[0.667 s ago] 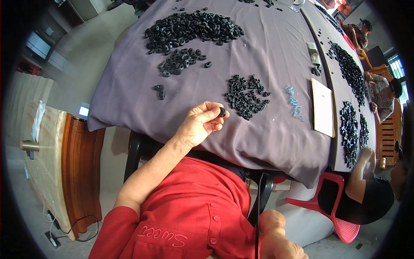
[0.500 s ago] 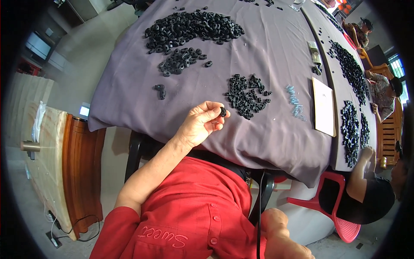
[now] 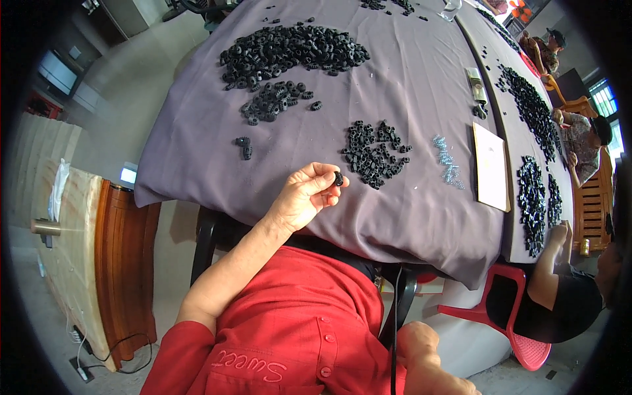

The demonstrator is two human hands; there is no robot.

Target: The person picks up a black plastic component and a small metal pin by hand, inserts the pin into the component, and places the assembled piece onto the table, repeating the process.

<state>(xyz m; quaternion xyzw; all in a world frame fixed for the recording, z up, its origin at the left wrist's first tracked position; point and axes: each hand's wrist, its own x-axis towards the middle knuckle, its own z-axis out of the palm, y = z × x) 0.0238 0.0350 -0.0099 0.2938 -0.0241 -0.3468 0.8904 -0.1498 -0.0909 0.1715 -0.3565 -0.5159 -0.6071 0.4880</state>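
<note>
My left hand [image 3: 308, 196] is raised over the near edge of the grey-purple tablecloth [image 3: 421, 72]. Thumb and fingertips pinch a small black ribbed ring [image 3: 338, 178], much like a toy tyre. Just beyond and to the right lies a pile of small black tube-shaped pieces [image 3: 374, 155]. Farther left are a large heap of black ribbed rings [image 3: 289, 52] and a smaller cluster of them [image 3: 275, 102]. A couple of rings [image 3: 245, 148] sit apart, nearer to me. Low at the right, my right hand [image 3: 431, 359] is below the table edge, its fingers not clearly visible.
Clear bluish small pieces [image 3: 447, 161] lie beside a white board [image 3: 490, 166]. A tube-like packet [image 3: 475, 84] rests farther back. More black piles [image 3: 532, 197] cover the right-hand table, where other people sit. A red plastic chair [image 3: 517, 316] stands at right, a wooden cabinet [image 3: 125, 263] at left.
The view has shifted slightly, so the near piles appear a little lower. My left hand keeps its pinch on the ring and has turned it slightly. My right hand is nearly unmoved.
</note>
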